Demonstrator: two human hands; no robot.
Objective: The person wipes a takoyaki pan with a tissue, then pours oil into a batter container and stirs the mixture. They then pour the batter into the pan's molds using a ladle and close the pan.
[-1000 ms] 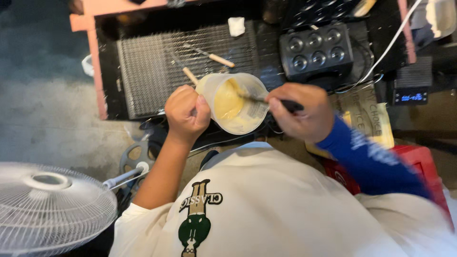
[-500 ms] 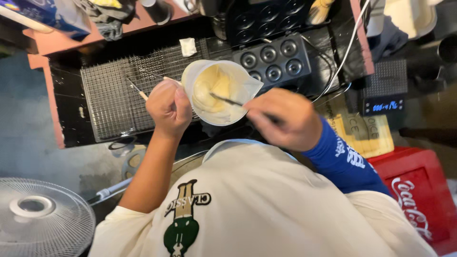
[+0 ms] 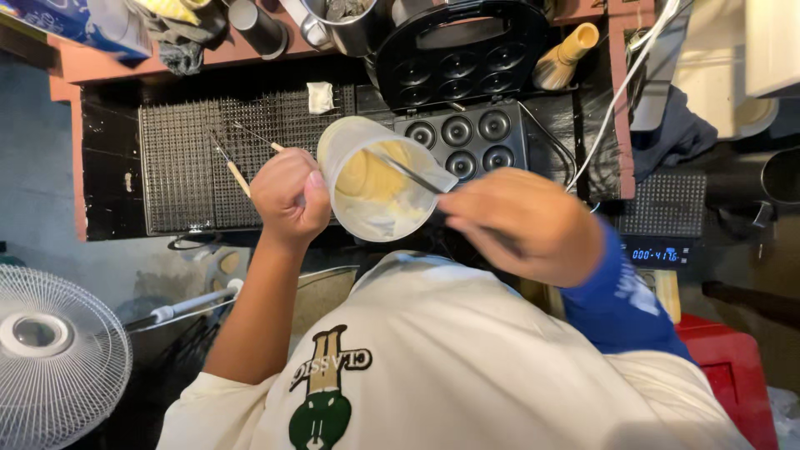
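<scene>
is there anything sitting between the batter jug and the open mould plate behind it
Nothing visible does. The left hand holds the batter jug right at the front edge of the mould plate, whose ring cavities look bare. The right hand has a thin utensil inside the jug.

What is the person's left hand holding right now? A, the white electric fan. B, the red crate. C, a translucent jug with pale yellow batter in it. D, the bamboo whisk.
C: the left hand is closed around the side of the translucent jug, which holds pale yellow batter, while the right hand works a thin utensil inside it.
</scene>
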